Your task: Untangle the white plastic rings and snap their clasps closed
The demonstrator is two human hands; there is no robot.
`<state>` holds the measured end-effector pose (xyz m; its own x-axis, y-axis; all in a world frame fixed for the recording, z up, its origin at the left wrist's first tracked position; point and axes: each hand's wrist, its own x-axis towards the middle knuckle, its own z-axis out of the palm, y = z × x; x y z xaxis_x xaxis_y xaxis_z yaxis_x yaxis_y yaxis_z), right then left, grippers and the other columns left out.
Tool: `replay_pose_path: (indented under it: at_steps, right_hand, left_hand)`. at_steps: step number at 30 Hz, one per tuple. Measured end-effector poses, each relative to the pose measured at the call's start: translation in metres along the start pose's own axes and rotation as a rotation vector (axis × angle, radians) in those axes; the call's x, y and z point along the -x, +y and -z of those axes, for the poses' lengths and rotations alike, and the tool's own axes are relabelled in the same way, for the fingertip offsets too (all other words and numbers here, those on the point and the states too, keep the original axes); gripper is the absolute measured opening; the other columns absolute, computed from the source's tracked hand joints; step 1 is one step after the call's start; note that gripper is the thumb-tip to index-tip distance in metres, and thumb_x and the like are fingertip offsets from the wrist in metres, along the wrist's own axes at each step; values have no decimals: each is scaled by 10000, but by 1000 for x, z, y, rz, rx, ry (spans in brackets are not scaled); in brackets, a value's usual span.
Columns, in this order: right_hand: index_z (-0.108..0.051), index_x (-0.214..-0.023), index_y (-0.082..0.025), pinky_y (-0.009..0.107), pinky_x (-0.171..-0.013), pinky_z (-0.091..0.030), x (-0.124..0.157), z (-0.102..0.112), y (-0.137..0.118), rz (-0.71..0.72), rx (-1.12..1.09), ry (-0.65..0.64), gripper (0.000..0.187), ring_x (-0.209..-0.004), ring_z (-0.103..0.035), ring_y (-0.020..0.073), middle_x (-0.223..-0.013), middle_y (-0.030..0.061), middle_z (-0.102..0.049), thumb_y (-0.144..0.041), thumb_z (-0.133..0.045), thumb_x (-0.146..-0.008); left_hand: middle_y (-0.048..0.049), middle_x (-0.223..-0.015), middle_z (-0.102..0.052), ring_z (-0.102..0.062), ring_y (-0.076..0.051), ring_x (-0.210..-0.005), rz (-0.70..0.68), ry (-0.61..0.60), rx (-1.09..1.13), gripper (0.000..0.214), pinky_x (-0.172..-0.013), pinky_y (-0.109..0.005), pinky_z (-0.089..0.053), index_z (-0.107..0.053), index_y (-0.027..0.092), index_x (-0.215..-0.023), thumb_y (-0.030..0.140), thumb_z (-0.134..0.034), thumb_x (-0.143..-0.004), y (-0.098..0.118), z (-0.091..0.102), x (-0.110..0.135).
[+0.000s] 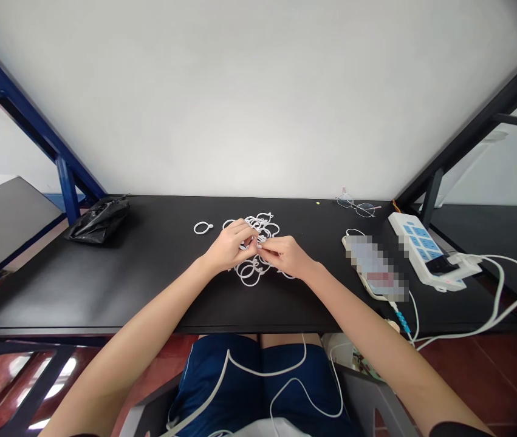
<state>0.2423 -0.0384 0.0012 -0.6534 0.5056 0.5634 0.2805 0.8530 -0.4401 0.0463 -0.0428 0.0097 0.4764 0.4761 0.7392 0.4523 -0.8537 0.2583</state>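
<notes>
My left hand is closed over a heap of white plastic rings, pinching a white ring that its fingers partly hide. Close against it, the thumb and fingertips of my right hand pinch together at the same spot. What lies between the right fingertips is too small to make out. The rings look like curtain rings with small eyelets, and they spread behind and in front of both hands. One single white ring lies apart, to the left of the heap.
The black desk meets a white wall. A black plastic bag lies at left. On the right are eyeglasses, a phone on a cable, and a power strip with a plugged-in charger. White cables loop over the front edge.
</notes>
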Motion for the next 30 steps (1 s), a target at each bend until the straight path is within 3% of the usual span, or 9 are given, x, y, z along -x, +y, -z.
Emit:
replay_pose_path:
  at_steps: [13, 22, 30]
  right_hand:
    - [-505, -635, -180, 252, -550, -393, -1, -2, -9, 0, -37, -37, 373, -526, -487, 106, -575, -2, -547, -265, -430, -990]
    - [-472, -630, -189, 250, -537, -390, -1, -19, -17, 52, -59, 10, 358, -516, -449, 107, -559, -9, -501, -258, -441, -980]
    - [-486, -701, -194, 250, -540, -377, -1, -19, -16, 42, -27, -10, 308, -559, -458, 116, -618, -2, -514, -282, -432, -992]
  left_hand:
    - [-10, -627, -554, -489, -134, -626, 133, 67, 156, 149, -609, -275, -438, -571, 168, -721, 137, -474, -830, 2, -3, 1]
    - [14, -517, -499, -410, -88, -506, 334, -19, 352, 313, -512, -242, -332, -500, 152, -538, 219, -457, -841, 5, 1, -1]
    - [13, -508, -511, -428, -88, -495, 340, -11, 342, 342, -511, -237, -343, -513, 150, -531, 258, -451, -849, 3, 4, -3]
